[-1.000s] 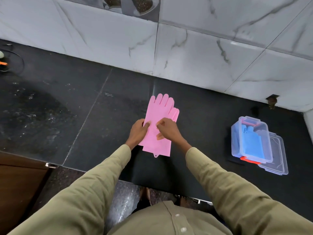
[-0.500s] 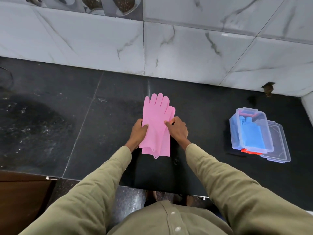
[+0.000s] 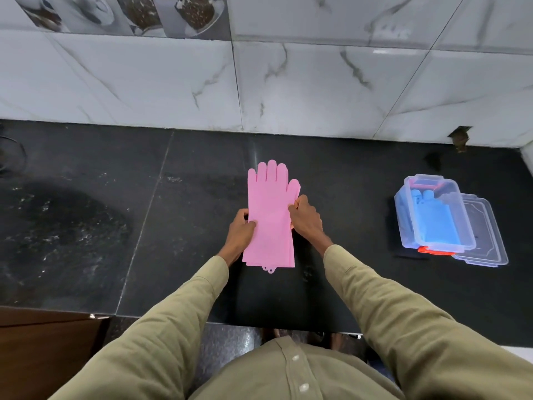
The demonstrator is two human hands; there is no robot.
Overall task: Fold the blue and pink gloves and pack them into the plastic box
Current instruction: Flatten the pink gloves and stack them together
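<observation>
Pink gloves (image 3: 269, 217): they lie flat on the dark counter (image 3: 86, 226), in the centre of the view, stacked one on the other. The finger ends point to 12 o'clock and the cuffs to 6 o'clock. A small hanging tab shows at the cuff edge.

Left hand (image 3: 240, 230): it is at 9 o'clock of the stack. The thumb lies on top of the edge; the other fingers seem to be under or beside the edge, partly hidden. It pinches the left edge.

Right hand (image 3: 306, 219): it is at 3 o'clock of the stack, just below the thumb part of the glove. The fingers are curled and close together around the right edge.

Box (image 3: 435, 215): clear plastic, open, at 3 o'clock and well apart from the hands. The blue gloves (image 3: 432, 219) lie inside it already. Its lid (image 3: 487, 241) lies partly under it, on the far side from the hands.

Handling: the gloves look thin, light and soft, probably silicone or rubber. I think they bend easily but may spring open again, and the two layers may slide on each other.

Where to hold: I would keep both side edges, near the middle of the length, and hold both layers together while the finger ends are brought toward the cuffs.

Risk: if only the top layer is held, the stack may come apart.
</observation>
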